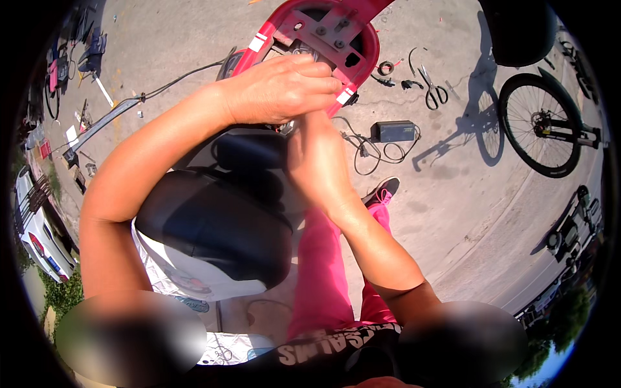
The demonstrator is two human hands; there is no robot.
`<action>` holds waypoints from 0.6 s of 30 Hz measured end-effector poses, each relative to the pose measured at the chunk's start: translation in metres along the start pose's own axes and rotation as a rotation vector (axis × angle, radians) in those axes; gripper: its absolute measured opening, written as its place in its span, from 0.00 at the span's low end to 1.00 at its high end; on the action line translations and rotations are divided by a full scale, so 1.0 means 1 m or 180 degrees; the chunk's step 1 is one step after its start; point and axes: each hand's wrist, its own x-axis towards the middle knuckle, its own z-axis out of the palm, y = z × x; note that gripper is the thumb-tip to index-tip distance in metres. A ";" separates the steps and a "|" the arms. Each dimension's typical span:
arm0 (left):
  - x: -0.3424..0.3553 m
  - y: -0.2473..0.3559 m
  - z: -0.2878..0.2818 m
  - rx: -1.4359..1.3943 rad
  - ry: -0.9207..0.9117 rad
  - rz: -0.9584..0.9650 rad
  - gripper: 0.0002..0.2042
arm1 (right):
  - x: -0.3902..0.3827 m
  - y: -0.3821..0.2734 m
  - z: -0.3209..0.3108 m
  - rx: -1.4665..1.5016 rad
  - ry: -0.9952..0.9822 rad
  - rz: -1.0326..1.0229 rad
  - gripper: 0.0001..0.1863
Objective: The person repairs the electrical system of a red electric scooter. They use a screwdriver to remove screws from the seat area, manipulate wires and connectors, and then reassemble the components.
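Note:
A red frame (240,65) of what looks like an electric scooter, with white patches and a grey metal plate (310,32) bolted on top, stands ahead of me. At its near end my two hands meet. My left hand (281,89) lies over the opening with its fingers curled and pressed together. Just below and touching it, my right hand (317,158) is closed, its fingertips tucked out of sight. Whatever they grip is hidden. Some thin wires (303,49) show inside the frame just past my left hand. A black padded seat (217,226) sits below my left forearm.
Right of the frame, black-handled scissors (432,90), a roll of tape (386,68) and a black charger box (394,131) with cables lie on the concrete. A bicycle wheel (540,126) stands farther right. Left are a long metal bar (107,123) and a white car (42,226).

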 end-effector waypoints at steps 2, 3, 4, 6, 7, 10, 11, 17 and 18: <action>0.006 -0.004 0.006 -0.0050 -0.0277 0.0144 0.13 | -0.007 0.006 0.006 0.0441 -0.0053 0.0222 0.09; 0.008 -0.003 0.006 0.0039 -0.0323 0.0103 0.12 | -0.010 0.009 0.008 0.0465 -0.0077 0.0134 0.08; 0.010 -0.002 0.005 0.0125 -0.0365 0.0063 0.10 | -0.013 0.012 0.010 0.0486 -0.0102 0.0049 0.08; 0.006 -0.001 0.009 0.0261 -0.0306 -0.0128 0.06 | -0.015 0.016 0.012 0.0427 -0.0182 -0.0047 0.08; 0.002 -0.001 0.012 0.0274 -0.0230 -0.0165 0.06 | -0.014 0.017 0.012 0.0348 -0.0236 -0.0058 0.08; -0.002 0.003 0.013 0.0233 -0.0274 -0.0396 0.06 | -0.014 0.019 0.013 0.0334 -0.0406 -0.0057 0.10; -0.005 0.004 0.017 0.0326 -0.0188 -0.0397 0.07 | -0.013 0.020 0.013 0.0366 -0.0464 -0.0051 0.10; -0.012 0.007 0.021 0.0658 -0.0102 -0.0588 0.13 | -0.011 0.027 0.007 0.0648 -0.0355 -0.0395 0.15; -0.012 0.006 0.024 0.0602 -0.0106 -0.0585 0.13 | -0.010 0.028 0.004 0.0693 -0.0331 -0.0313 0.15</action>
